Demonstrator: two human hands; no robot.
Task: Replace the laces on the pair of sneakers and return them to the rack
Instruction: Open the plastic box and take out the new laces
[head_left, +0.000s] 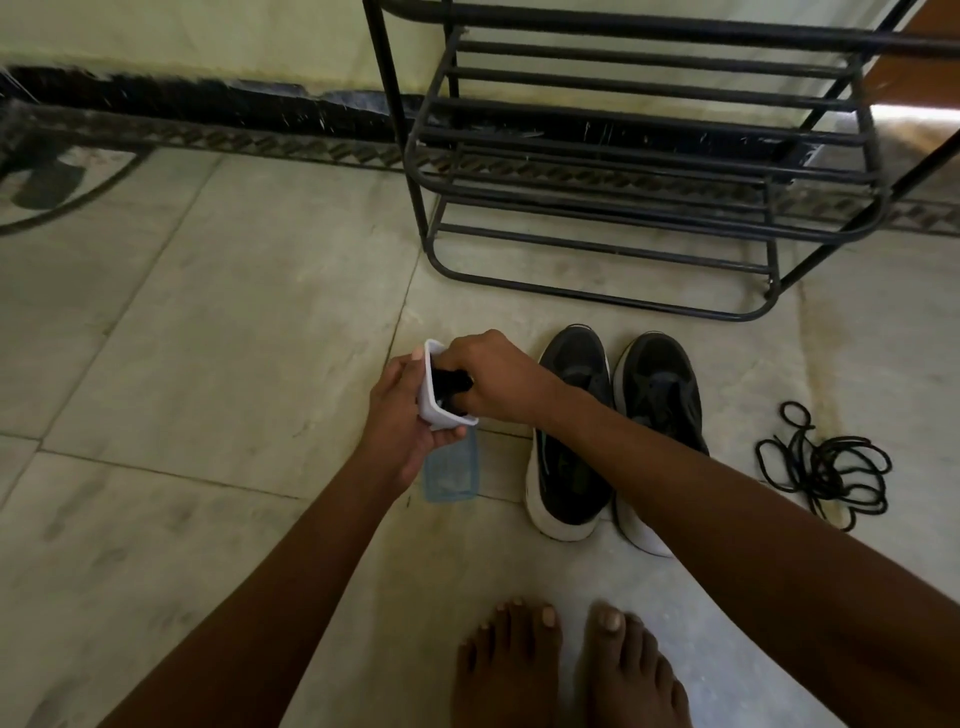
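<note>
Two black sneakers with white soles stand side by side on the floor, the left sneaker (569, 467) and the right sneaker (660, 395), both without laces. A tangle of black laces (826, 467) lies to their right. My left hand (400, 421) grips a small white plastic container (434, 402), tilted, above the floor. My right hand (493, 379) reaches into its mouth, fingers curled round something black (449, 387) inside. The black metal shoe rack (649, 171) stands beyond the sneakers.
A translucent blue lid (452, 475) lies on the tiled floor under my left hand. My bare feet (566, 670) are at the bottom. A wall with a dark skirting runs along the far side, and a dark slipper (49, 182) lies at far left.
</note>
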